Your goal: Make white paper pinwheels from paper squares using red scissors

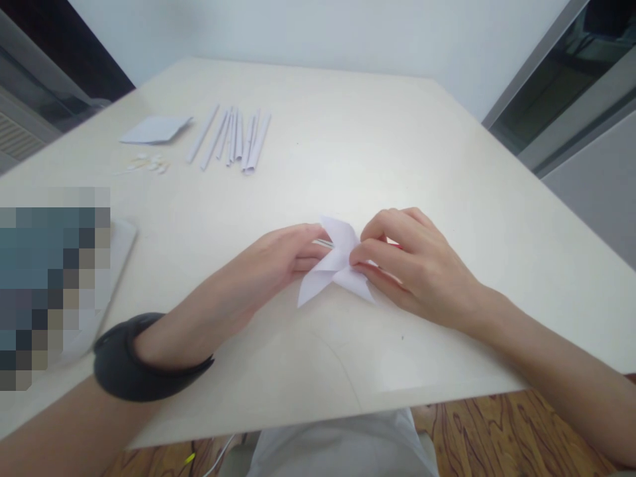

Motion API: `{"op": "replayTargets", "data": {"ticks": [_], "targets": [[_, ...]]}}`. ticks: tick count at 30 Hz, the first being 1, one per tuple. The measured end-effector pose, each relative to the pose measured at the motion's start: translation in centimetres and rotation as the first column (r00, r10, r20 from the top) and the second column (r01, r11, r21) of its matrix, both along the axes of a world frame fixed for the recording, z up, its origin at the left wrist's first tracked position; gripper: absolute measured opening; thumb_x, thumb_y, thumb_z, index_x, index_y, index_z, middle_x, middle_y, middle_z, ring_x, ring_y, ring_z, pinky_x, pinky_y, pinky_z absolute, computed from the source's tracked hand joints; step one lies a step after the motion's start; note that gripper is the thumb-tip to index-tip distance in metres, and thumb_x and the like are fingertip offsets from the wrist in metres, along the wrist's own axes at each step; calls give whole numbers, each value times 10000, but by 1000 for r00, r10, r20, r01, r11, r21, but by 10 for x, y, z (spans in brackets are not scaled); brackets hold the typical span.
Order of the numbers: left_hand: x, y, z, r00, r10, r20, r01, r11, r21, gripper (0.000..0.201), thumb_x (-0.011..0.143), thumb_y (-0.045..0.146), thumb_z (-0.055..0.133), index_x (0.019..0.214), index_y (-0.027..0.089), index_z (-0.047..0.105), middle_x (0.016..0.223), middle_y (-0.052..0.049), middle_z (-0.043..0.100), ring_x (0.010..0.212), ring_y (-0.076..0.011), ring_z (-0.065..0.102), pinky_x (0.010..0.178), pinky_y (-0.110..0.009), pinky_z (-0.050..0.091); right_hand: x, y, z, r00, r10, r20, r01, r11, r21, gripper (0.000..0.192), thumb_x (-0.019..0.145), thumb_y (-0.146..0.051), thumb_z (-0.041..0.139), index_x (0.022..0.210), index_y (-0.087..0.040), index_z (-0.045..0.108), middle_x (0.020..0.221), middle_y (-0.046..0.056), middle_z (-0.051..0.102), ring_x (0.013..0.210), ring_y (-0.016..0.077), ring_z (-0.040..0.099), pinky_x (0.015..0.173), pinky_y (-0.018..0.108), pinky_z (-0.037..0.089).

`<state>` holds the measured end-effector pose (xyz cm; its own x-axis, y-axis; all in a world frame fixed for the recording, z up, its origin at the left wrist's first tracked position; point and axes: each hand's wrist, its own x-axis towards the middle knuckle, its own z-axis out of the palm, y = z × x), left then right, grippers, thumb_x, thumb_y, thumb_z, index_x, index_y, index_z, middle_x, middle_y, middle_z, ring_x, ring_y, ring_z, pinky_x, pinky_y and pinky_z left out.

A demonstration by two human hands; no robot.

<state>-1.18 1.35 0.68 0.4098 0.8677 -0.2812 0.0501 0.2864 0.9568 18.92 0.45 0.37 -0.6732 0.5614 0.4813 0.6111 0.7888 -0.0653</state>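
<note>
The folded white paper piece (pixel 335 265) lies on the cream table (pixel 397 152), near its front edge and between my two hands. It has several pointed flaps: one points up at the top, two splay down toward me at the bottom.

My left hand (pixel 271 268) comes in from the left, resting low on the tabletop, fingers extended nearly flat and close together. Their tips reach the paper's left side and touch it at the middle fold. I think the thumb is under or behind a flap, though the paper hides it, so I cannot say whether this hand pinches or only presses.

My right hand (pixel 412 265) is curled over the paper's right side. Its thumb and forefinger are closed together on the right flap at the centre, a tight pinch with the remaining fingers bent and tucked above.

I see a black wristband (pixel 134 361) on my left forearm. At the far left of the table lie a row of rolled paper sticks (pixel 233 138), a flat white sheet (pixel 154 129) beside them, and some small pale scraps (pixel 146 163) just in front of the sheet.
</note>
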Motion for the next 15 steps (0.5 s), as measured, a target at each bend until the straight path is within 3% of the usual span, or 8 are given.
{"op": "replayTargets", "data": {"ticks": [2,3,5,9,15], "targets": [[0,1,3,995,12,96,-3,996,-89,195,890,287,448,861,188,614,843,-14,642,800,-149,580,737,-242,462,2,1,1,999,-14,-41,15,1000,23,116,852,-100,491,839,-178,576,834,38,541,727,140,484,707,314,383],[0,1,3,991,28,132,-23,999,-38,145,868,231,490,859,185,627,859,-9,644,833,-136,575,751,-211,456,3,1,2,998,-19,-59,22,999,37,110,858,-109,494,842,-180,576,835,40,543,734,142,487,701,311,386],[-1,1,3,993,5,117,1,999,-45,109,824,175,553,885,188,643,873,-8,654,839,-132,582,721,-180,458,3,0,2,996,-21,-90,27,998,62,102,867,-124,497,846,-182,578,845,45,549,757,146,494,691,306,391],[0,0,-1,982,-115,150,136,981,-139,232,777,176,599,996,239,640,917,-19,676,720,-153,619,591,-209,481,2,-1,1,990,24,-140,-8,993,115,92,858,-122,519,836,-168,595,839,45,553,745,138,490,659,294,398],[5,-3,-2,982,-126,141,142,983,-112,262,709,152,649,955,242,646,861,-14,696,769,-204,650,549,-212,481,0,-2,0,977,72,-199,-44,989,144,65,823,-107,565,819,-142,620,832,55,577,738,140,515,639,298,408]]}}
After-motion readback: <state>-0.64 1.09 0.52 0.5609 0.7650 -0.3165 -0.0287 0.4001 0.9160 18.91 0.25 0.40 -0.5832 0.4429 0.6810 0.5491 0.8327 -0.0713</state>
